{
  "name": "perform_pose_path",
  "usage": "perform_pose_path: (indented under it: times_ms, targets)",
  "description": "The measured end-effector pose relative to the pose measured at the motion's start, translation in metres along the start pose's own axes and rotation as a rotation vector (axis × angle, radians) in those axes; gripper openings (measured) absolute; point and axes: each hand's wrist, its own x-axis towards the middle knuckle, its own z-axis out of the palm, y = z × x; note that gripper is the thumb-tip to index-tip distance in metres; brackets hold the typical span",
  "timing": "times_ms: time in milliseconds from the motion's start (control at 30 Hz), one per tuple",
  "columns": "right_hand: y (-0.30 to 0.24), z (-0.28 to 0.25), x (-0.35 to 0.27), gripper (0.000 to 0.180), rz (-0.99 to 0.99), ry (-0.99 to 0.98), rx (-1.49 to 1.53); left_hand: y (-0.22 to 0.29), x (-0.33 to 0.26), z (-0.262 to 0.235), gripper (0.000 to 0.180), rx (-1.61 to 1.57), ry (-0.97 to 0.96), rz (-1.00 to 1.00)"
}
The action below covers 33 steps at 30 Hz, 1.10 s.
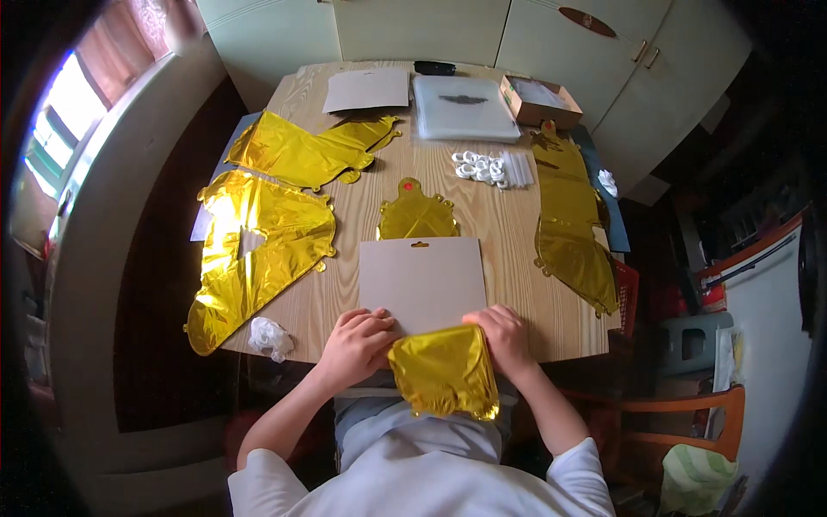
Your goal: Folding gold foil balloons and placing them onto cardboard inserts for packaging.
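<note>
At the table's near edge lies a white card (419,276) with a hang slot. A flat gold foil balloon (444,370) folds over the card's near end and droops past the table edge. Beyond the card's far end, scalloped gold foil (419,215) with a red dot pokes out; the card hides whether it is one piece with the near part. My left hand (357,345) curls over the card's near left corner, pinching it with the foil; its thumb is hidden. My right hand (502,334) is closed on the foil at the right corner.
More flat gold foil balloons (267,237) lie at the left and a gold one (568,207) at the right. Farther back are white cards (369,89), clear plastic bags (465,121), an open carton (543,108) and white ribbon rolls (480,167). Crumpled tissue (271,339) sits near left.
</note>
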Motion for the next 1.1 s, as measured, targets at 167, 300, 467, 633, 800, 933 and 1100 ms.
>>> perform_pose_path:
  times_ms: [167,300,467,633,800,933,1100]
  targets:
    - [0.007,0.008,0.004,0.033,0.195,0.044,0.121,-0.002,0.001,0.009,0.028,-0.125,0.071,-0.224]
    - [-0.004,0.010,0.010,0.040,0.249,0.081,0.055,0.003,0.007,0.012,0.023,-0.106,0.140,-0.287]
    - [-0.007,0.019,0.012,0.056,0.277,0.070,-0.085,0.008,0.015,0.012,0.012,-0.117,0.163,-0.438]
    - [-0.005,0.027,0.013,0.062,0.247,0.093,-0.137,0.010,0.019,0.012,0.016,-0.047,0.135,-0.425]
    - [-0.002,0.024,0.018,0.060,0.161,0.087,-0.155,0.007,0.019,0.016,0.014,-0.043,0.144,-0.421]
    - [0.003,0.021,0.023,0.058,0.136,0.050,-0.089,0.005,0.021,0.017,0.013,0.007,0.155,-0.375]
    - [0.005,0.018,0.029,0.056,0.139,-0.026,-0.073,0.005,0.022,0.021,0.013,0.091,0.174,-0.347]
